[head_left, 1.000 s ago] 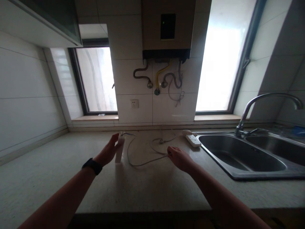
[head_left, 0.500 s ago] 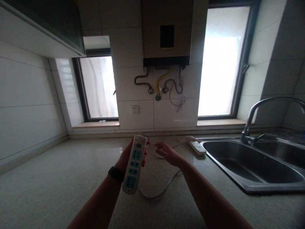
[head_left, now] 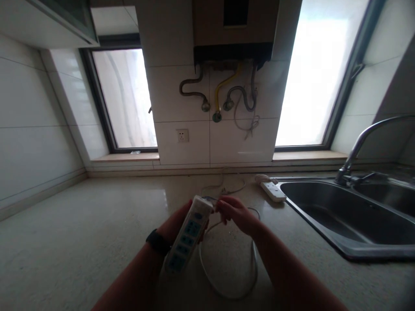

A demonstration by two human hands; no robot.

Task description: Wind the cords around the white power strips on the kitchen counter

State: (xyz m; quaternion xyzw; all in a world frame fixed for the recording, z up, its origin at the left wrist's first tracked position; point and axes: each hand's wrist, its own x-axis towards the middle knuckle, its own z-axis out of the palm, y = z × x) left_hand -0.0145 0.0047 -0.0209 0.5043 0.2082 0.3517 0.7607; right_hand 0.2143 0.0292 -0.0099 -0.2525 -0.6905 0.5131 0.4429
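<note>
Obs., head cam. Both hands in view, mid-frame, above tabletop [head_left: 97,242].

L hand [head_left: 177,221]: wrapped round white power strip [head_left: 187,235] from behind/L side, fingertips showing past its R edge, i.e. firm grip. Dk band [head_left: 158,242] on L wrist. Strip held tilted, switch end up & to R, other end down twd wearer; blue-green socket panels face cam., slightly blurred. Blue switch nr upper end.

R hand [head_left: 238,214]: fingers bunched, pinching the strip's pale cord [head_left: 232,297] just beside upper end of strip; exact fingertip contact too dim to see. Cord runs on fr. R hand & makes a lg. loop below, btwn the two forearms. Plug [head_left: 224,191] lies on tabletop just beyond R hand, thin cord curving about it.

Surroundings: 2nd strip [head_left: 274,191], white, on tabletop to R, w/ its own cord bundled [head_left: 263,179] at far end; near corner close to rim of sink [head_left: 333,211]. Tap [head_left: 359,142] curves over sink at R. Tiled wall behind: outlet [head_left: 182,135] L of ctr, heater [head_left: 210,26] up top w/ yellow pipe [head_left: 223,86] & grey hoses below. Windows either side, R one brighter.
</note>
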